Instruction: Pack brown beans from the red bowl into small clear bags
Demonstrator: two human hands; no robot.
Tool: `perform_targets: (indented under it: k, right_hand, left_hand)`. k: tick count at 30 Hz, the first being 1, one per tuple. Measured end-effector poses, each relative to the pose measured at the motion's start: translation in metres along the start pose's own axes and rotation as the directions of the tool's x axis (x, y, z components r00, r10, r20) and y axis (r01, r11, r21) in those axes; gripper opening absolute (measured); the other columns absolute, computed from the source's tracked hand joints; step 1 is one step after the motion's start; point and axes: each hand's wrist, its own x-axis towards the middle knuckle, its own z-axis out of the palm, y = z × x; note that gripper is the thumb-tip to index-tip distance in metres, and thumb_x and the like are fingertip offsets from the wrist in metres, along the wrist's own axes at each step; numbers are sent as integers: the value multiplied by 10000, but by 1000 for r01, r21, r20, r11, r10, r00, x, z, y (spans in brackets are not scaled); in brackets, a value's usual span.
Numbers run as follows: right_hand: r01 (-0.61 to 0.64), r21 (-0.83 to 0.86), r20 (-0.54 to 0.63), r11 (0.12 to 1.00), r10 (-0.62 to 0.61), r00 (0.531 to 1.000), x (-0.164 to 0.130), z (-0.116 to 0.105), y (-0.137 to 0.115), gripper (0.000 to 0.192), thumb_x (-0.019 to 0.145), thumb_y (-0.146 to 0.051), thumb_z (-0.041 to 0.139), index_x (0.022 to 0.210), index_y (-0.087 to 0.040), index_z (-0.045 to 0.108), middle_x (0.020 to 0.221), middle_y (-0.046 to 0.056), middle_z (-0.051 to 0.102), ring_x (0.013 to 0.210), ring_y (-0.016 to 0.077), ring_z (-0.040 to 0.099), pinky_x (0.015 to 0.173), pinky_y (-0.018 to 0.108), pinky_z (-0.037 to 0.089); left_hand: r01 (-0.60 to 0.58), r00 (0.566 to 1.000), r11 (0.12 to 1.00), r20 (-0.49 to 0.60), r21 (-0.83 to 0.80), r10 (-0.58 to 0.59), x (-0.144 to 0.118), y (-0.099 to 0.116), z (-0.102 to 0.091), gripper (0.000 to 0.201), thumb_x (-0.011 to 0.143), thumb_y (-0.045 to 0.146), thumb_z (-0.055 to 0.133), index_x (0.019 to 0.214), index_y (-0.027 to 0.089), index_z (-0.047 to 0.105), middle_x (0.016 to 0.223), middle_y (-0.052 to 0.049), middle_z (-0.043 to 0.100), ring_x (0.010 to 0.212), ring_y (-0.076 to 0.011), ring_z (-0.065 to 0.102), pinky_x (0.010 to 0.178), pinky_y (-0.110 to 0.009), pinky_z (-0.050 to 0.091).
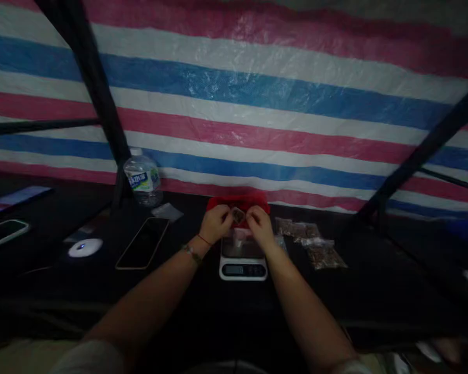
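Left hand (215,224) and right hand (260,224) pinch small clear plastic bag (238,214) between fingertips, above white digital scale (242,258). Red tray (237,202) behind. Crinkly filled bags (312,241) right, on dark table (179,291).

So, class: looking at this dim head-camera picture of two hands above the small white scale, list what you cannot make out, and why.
- Head view: the small clear packet pinched between left hand and right hand; contents too small and dark.
- White digital kitchen scale: display reading too small; platform partly hidden by the hands.
- Red tray: contents hidden behind the fingers.
- Clear plastic water bottle: label blurred.
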Motion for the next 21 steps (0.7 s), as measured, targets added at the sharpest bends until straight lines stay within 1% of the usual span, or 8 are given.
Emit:
perform_targets:
  k: [1, 3, 5, 8, 10, 15, 18, 21]
  right_hand:
    - [-52, 62, -40, 997, 54, 998, 2, 0, 5, 112, 773, -279, 567, 746, -213, 654, 865, 32, 636, 918, 192, 576, 908, 350, 444]
    - [-164, 203, -67, 965, 181, 981, 4, -1, 12, 214, 770, -300, 577, 954, -240, 668, 1075, 39, 643, 1025, 200, 572, 916, 354, 453]
    - [-308, 364, -9, 879, 334, 942, 5, -1, 16, 367, 755, -312, 607, 1120, -282, 620, 1214, 31, 609, 1050, 198, 583, 885, 352, 478]
    - [-499, 532, 166, 683, 494, 853, 3, -4, 15, 493, 724, -328, 670, 1207, -319, 568, 1202, 26, 625, 930, 175, 637, 791, 329, 515]
    - [-556, 558, 243, 616, 519, 819, 3, -6, 11, 510, 692, -334, 723, 1182, -292, 589, 1109, 35, 663, 863, 167, 649, 740, 311, 523]
    - [-573, 539, 277, 618, 512, 813, 4, -12, 5, 446, 594, -330, 812, 994, -207, 657, 977, 39, 685, 793, 153, 645, 671, 276, 533]
    - [-555, 525, 176, 646, 555, 813, 6, -13, 5, 414, 616, -383, 791, 964, -220, 637, 888, 11, 669, 722, 136, 622, 615, 283, 554]
    - [-505, 511, 36, 695, 570, 821, 10, -14, 9, 396, 662, -431, 742, 989, -258, 604, 925, -2, 648, 718, 139, 612, 549, 286, 565]
  left_hand:
    - [-5, 999, 1000, -33, -12, 4, 0, -2, -2, 222, 838, 221, 452, 634, 176, 528, 633, -14, 555, 627, -143, 528, 610, -262, 393]
    - [-14, 997, 999, -75, -35, 11, 1, -4, -5, 226, 854, 219, 428, 671, 172, 552, 674, -24, 582, 662, -144, 551, 636, -260, 410]
    - [-22, 996, 998, -85, -61, 16, 1, -5, -7, 231, 870, 225, 416, 702, 170, 565, 688, -23, 591, 667, -140, 561, 638, -253, 419]
    - [-20, 999, 995, -44, -100, 16, 1, -4, -8, 232, 889, 246, 412, 731, 173, 566, 665, -5, 577, 630, -126, 559, 606, -235, 423]
    - [4, 1000, 994, -24, -108, -7, 1, -3, -9, 224, 896, 258, 414, 759, 174, 570, 660, 3, 577, 608, -121, 555, 588, -228, 424]
    - [108, 992, 992, -64, -66, -112, 4, -12, -9, 213, 900, 296, 447, 837, 175, 610, 721, -12, 641, 643, -135, 598, 606, -236, 451]
    - [142, 979, 990, -143, -25, -144, 6, -25, -10, 238, 912, 298, 432, 914, 174, 634, 830, -42, 688, 754, -161, 639, 712, -271, 493]
    - [133, 975, 987, -188, 86, -115, 6, -39, -9, 277, 905, 311, 440, 881, 164, 674, 1023, -97, 687, 955, -213, 629, 900, -359, 482]
